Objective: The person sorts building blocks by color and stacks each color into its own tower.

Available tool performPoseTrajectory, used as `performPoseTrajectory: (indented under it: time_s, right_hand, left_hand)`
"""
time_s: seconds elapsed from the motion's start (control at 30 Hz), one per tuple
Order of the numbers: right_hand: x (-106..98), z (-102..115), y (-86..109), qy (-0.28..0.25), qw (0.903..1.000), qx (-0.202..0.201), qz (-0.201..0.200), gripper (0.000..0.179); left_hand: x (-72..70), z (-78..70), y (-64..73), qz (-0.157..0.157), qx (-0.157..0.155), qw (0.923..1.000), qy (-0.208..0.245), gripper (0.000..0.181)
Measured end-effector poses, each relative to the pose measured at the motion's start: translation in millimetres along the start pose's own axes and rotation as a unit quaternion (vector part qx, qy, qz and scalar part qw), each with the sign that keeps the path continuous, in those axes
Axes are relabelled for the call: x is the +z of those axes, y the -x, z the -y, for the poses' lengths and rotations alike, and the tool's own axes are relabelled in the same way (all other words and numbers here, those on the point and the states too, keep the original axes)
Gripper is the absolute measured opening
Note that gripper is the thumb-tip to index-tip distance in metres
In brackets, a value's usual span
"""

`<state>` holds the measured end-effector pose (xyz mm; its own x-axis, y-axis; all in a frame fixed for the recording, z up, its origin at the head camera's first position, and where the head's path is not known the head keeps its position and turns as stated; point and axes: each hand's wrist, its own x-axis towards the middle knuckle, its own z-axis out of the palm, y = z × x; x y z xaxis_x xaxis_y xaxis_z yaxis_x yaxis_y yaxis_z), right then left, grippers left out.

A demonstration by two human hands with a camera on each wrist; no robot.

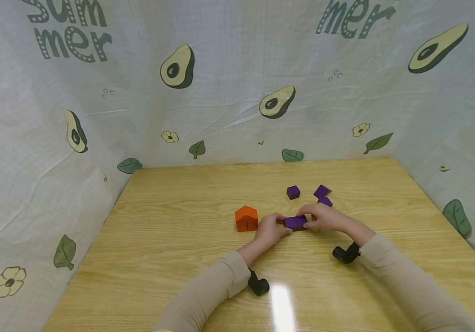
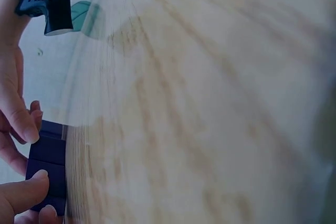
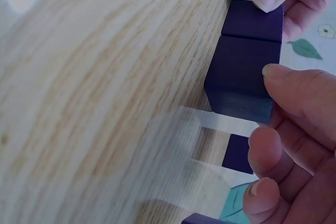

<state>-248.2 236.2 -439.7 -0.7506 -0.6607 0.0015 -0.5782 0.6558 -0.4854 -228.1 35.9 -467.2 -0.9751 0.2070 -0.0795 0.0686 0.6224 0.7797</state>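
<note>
Two purple cube blocks stand side by side on the wooden table, faces together, between the two hands. My left hand (image 1: 269,229) pinches the left purple block (image 1: 290,222) with its thumb on the near face and fingers behind. On the other side, my right hand (image 1: 324,216) grips the right purple block (image 1: 301,221) between thumb and fingers. The right wrist view shows the seam between the nearer block (image 3: 241,66) and the farther block (image 3: 251,20), with a thumb on each. In the left wrist view, the purple row (image 2: 48,153) sits at the left edge.
An orange block group (image 1: 246,219) with a peaked top stands left of the left hand. A loose purple block (image 1: 293,192) lies behind the pair; two more, one purple block (image 1: 322,191) and another (image 1: 325,201), lie behind the right hand. A patterned cloth (image 1: 229,120) hangs behind the table (image 1: 171,258).
</note>
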Motion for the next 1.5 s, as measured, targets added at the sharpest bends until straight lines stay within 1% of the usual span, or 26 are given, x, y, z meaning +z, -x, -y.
performPoseTrajectory:
  time_s: [0.1, 0.4, 0.53, 0.6, 0.7, 0.8, 0.87, 0.93, 1.03, 1.23, 1.37, 1.5]
  right_hand:
    - [0, 0, -0.1, 0.001, 1.0000, -0.007, -0.002, 0.025]
    - [0, 0, 0.1, -0.011, 0.9999, 0.011, 0.008, 0.026]
    - [-1, 0, 0.1, -0.016, 0.9997, 0.016, 0.009, 0.030]
    - [-2, 0, -0.2, -0.017, 0.9997, 0.015, 0.000, 0.032]
    - [-8, 1, -0.2, -0.014, 0.9994, 0.015, -0.027, 0.034]
    - [-14, -1, -1.2, 0.002, 0.9980, 0.021, -0.060, 0.031]
    - [-19, -3, -3.1, 0.025, 0.9963, 0.030, -0.077, 0.029]
    - [-23, -6, -5.9, 0.046, 0.9943, 0.038, -0.089, 0.028]
    - [-29, -9, -11.7, 0.078, 0.9915, 0.037, -0.097, 0.027]
    - [-38, -18, -26.1, 0.115, 0.9892, 0.040, -0.082, 0.030]
    - [-40, -22, -37.8, 0.135, 0.9877, 0.036, -0.070, 0.032]
    - [-40, -25, -48.5, 0.164, 0.9845, 0.013, -0.059, 0.033]
  left_hand:
    - [0.2, 0.5, -0.2, 0.001, -0.002, 1.0000, 0.001, 0.032]
    - [1.4, 2.8, 0.1, 0.006, -0.003, 1.0000, 0.006, 0.031]
    - [2.2, 3.7, 0.7, 0.007, 0.002, 1.0000, 0.004, 0.033]
    - [2.6, 3.4, 1.1, 0.010, 0.003, 0.9999, 0.006, 0.036]
    - [2.4, 2.4, 1.8, 0.015, 0.000, 0.9998, 0.013, 0.042]
    - [1.7, 2.0, 2.7, 0.019, -0.004, 0.9995, 0.024, 0.047]
    - [1.0, 2.7, 3.0, 0.020, -0.002, 0.9993, 0.031, 0.048]
    - [0.9, 3.9, 2.8, 0.021, 0.000, 0.9988, 0.043, 0.048]
    - [1.1, 5.9, 2.0, 0.021, 0.002, 0.9980, 0.060, 0.047]
    - [0.9, 8.7, 2.5, 0.012, 0.012, 0.9957, 0.091, 0.042]
    - [1.8, 10.4, 2.7, 0.004, 0.022, 0.9958, 0.089, 0.037]
    - [2.5, 10.6, 3.3, 0.000, 0.027, 0.9961, 0.084, 0.033]
